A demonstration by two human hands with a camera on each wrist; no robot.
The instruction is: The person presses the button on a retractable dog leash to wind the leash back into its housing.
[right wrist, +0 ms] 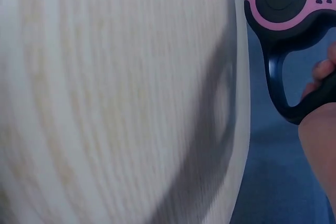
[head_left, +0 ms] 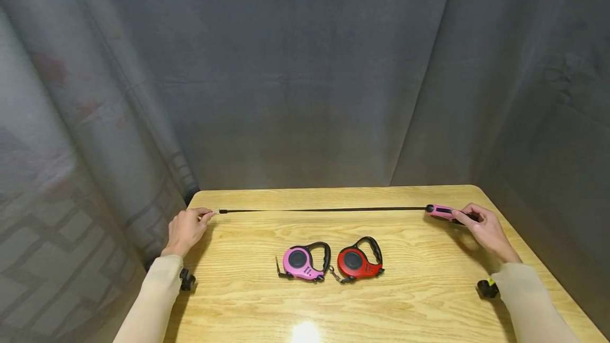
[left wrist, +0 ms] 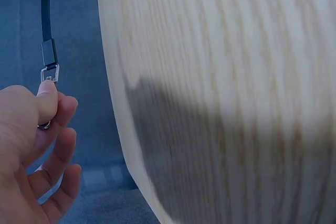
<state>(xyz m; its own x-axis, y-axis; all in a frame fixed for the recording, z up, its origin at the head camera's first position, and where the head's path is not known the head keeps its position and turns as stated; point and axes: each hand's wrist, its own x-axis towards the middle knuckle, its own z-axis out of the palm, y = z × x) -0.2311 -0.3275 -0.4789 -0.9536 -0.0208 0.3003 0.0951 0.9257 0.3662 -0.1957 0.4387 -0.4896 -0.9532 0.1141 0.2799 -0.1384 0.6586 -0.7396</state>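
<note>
A black leash strap (head_left: 324,209) runs straight and taut across the far part of the table. At its left end my left hand (head_left: 185,231) pinches the metal clip (left wrist: 50,73) between thumb and forefinger, the other fingers loosely bent. My right hand (head_left: 490,232) grips the black handle (right wrist: 315,103) of a pink retractable dog leash (head_left: 440,212), from which the strap comes out. Nearer to me, a second pink retractable leash (head_left: 292,271) and a red retractable leash (head_left: 366,268) lie side by side on the table, their handles pointing away.
The light wooden table (head_left: 248,306) has rounded far corners. Grey curtains (head_left: 295,78) hang close behind it and along both sides. Each wrist carries a small black camera (head_left: 187,279).
</note>
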